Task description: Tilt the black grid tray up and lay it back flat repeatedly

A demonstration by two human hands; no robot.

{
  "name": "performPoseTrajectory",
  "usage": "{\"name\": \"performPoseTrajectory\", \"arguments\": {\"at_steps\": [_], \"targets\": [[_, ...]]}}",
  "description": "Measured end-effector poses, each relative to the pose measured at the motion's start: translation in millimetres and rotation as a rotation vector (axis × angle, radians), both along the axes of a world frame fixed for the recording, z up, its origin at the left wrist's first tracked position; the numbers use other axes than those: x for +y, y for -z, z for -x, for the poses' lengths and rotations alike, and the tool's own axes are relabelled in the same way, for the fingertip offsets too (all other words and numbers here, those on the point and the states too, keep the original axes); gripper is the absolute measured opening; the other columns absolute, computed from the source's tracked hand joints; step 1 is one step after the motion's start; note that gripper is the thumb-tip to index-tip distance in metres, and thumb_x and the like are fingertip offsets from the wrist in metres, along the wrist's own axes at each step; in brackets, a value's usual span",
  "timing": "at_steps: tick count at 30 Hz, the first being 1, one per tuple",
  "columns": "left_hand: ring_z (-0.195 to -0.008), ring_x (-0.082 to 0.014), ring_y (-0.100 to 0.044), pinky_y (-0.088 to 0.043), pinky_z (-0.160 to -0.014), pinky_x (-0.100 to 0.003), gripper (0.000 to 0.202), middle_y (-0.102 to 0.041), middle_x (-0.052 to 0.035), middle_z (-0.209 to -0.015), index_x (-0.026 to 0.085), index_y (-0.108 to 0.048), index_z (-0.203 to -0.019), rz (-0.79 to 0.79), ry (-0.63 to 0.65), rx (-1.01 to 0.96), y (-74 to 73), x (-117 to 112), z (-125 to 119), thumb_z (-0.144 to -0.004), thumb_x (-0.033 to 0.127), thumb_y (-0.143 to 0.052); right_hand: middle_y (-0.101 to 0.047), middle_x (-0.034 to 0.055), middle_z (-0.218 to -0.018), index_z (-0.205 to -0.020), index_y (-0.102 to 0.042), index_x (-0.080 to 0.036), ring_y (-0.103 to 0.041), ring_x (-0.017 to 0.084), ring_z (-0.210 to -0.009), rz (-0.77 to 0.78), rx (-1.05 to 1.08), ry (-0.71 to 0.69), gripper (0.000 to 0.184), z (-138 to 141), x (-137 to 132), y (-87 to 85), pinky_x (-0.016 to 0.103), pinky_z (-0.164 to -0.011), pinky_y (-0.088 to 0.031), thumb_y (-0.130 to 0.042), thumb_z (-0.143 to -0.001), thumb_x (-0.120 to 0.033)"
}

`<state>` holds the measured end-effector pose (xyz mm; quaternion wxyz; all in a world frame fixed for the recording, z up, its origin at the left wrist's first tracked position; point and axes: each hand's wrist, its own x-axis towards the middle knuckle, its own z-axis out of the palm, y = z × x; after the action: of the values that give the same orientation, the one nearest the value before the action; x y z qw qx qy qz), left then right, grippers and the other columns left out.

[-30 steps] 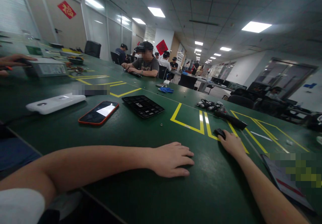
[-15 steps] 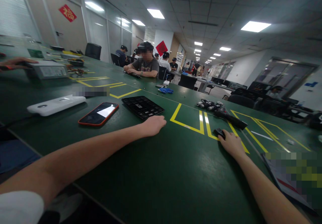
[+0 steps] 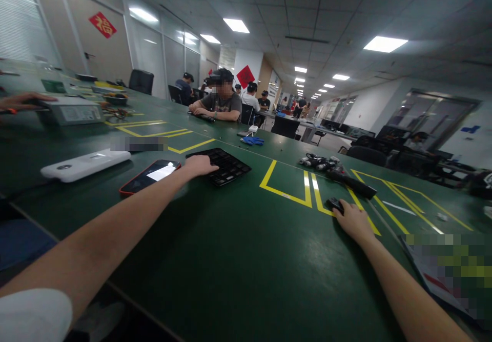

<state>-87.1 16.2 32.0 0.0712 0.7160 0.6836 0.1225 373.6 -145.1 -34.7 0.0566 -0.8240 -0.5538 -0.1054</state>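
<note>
My left hand (image 3: 200,165) is over the left part of a flat black panel (image 3: 232,170) with a grid of ribbed compartments. Its visible fingers are curled together, and whatever they might hold is hidden. Further right, my right hand (image 3: 352,218) is closed around a small black object (image 3: 335,204), its fingertips on the near side, beside yellow tape. Below my left wrist lies a phone in an orange case (image 3: 148,174), its screen partly bright and partly covered by my forearm.
A white elongated device (image 3: 86,165) with a cable lies at left. Behind it another person's hand (image 3: 28,100) rests on a grey metal box (image 3: 73,110). Black cables (image 3: 321,162), a long black object (image 3: 351,184) and blue gloves (image 3: 252,140) lie farther off. A person (image 3: 222,98) sits opposite.
My left hand has moved left and away from me, from the panel's near edge to over its left part. My right hand has stayed on the small black object.
</note>
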Motion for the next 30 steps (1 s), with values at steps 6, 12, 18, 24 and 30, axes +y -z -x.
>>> {"name": "performPoseTrajectory", "arguments": {"at_steps": [6,12,18,24,30], "targets": [[-0.104,-0.0335,-0.059,-0.046,-0.078,-0.034,0.056,-0.063,-0.0214,-0.111,0.008,-0.064,-0.104,-0.023,0.061,0.264,3.2,-13,-18,-0.079,0.056,-0.047,-0.057,0.0214,-0.121,-0.127,-0.049,-0.006,-0.053,0.034,-0.112,-0.05,0.083,-0.035,0.052,5,2,-1.5,0.045,-0.097,-0.036,-0.038,-0.087,-0.037],[-0.093,-0.0246,-0.061,-0.044,-0.072,-0.03,0.045,-0.063,-0.0139,-0.107,0.012,-0.057,-0.107,-0.062,0.317,-0.033,16.3,-61,-69,-0.083,0.049,-0.048,-0.062,0.0137,-0.116,-0.118,-0.056,-0.012,-0.054,0.028,-0.11,-0.205,0.614,-0.466,0.049,93,6,-1.4,0.045,-0.1,-0.037,-0.056,-0.075,-0.034],[-0.075,-0.0179,-0.054,-0.039,-0.061,-0.027,0.039,-0.058,-0.005,-0.086,0.014,-0.051,-0.106,-0.049,0.637,-0.371,29.9,-107,-108,-0.084,0.046,-0.048,-0.06,0.0092,-0.119,-0.104,-0.057,-0.02,-0.049,0.028,-0.117,-0.327,1.233,-0.654,0.04,153,-11,12.6,0.047,-0.099,-0.041,-0.065,-0.068,-0.035],[-0.063,-0.0139,-0.046,-0.033,-0.055,-0.025,0.035,-0.046,0.0014,-0.071,0.014,-0.046,-0.101,-0.038,0.789,-0.591,35.8,-120,-108,-0.085,0.045,-0.045,-0.059,0.0057,-0.122,-0.107,-0.056,-0.023,-0.054,0.026,-0.113,-0.281,1.323,-0.738,0.042,154,-25,2.5,0.045,-0.1,-0.042,-0.066,-0.068,-0.033],[-0.064,-0.0147,-0.046,-0.031,-0.055,-0.025,0.035,-0.047,0.002,-0.07,0.016,-0.047,-0.103,-0.011,0.829,-0.43,34.1,-131,-102,-0.081,0.042,-0.053,-0.06,0.0076,-0.116,-0.107,-0.06,-0.023,-0.056,0.024,-0.107,-0.27,1.106,-0.849,0.035,159,-29,-6.7,0.044,-0.094,-0.047,-0.062,-0.077,-0.04]]}}
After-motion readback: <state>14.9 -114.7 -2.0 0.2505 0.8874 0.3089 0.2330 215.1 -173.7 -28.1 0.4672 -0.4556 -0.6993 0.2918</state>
